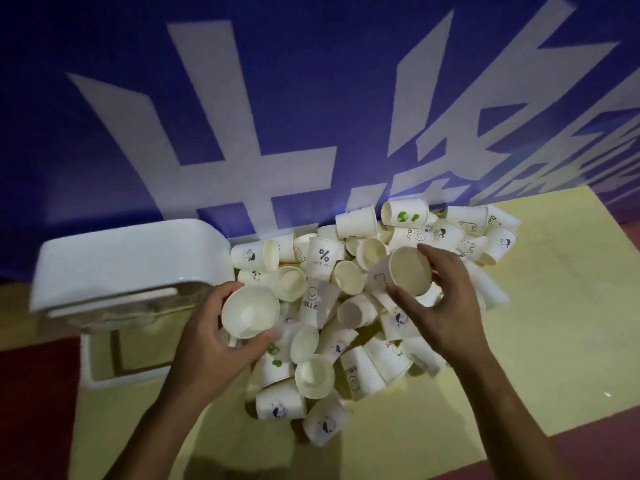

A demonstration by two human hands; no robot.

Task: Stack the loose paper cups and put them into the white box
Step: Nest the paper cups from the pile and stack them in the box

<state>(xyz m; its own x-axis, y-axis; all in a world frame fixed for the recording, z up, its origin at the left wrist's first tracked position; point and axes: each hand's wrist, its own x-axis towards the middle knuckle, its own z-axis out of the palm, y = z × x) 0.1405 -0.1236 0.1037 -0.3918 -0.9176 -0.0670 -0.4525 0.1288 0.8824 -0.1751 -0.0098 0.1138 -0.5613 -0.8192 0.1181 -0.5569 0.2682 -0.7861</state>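
Left hand (211, 344) holds mouth-up cup (250, 311), right hand (446, 306) tilted cup (410, 271)

1. The surface (554, 306) is pale yellow and flat. Dark red ground (34, 393) shows past its left and lower right edges.
2. A heap of cups (349, 282) lies on it, running from the far edge by the blue banner (104, 46) toward the near side. Most are tipped on their sides.
3. The box (104, 379) stands at the left edge, just beside the heap, with its lid (128, 258) raised.

Box (104, 341) left — cups (346, 306) right.
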